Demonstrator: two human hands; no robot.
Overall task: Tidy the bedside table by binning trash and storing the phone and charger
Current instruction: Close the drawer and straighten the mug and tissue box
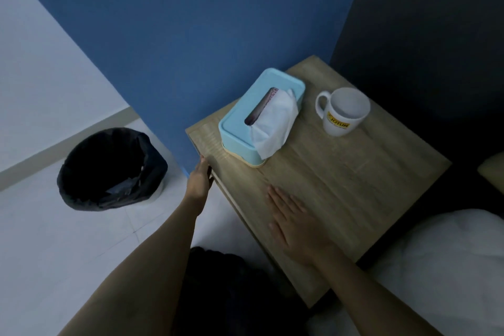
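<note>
Square light-wood bedside table [354, 185], centre right of frame, carries a light-blue plastic tissue box [240, 117] at its upper left, with a white ceramic mug [342, 114] to the box's right. Round black-lined bin [68, 185] stands at frame left.

The light is dim and cool, with a bluish cast. A brighter patch lies on the bedside table [341, 172] just beyond the left hand [200, 180]. Past the right hand [294, 224] the far side sinks into near black. The mug [343, 117] looks smeared, and the blue wall [191, 22] slants with wide-angle distortion.
</note>
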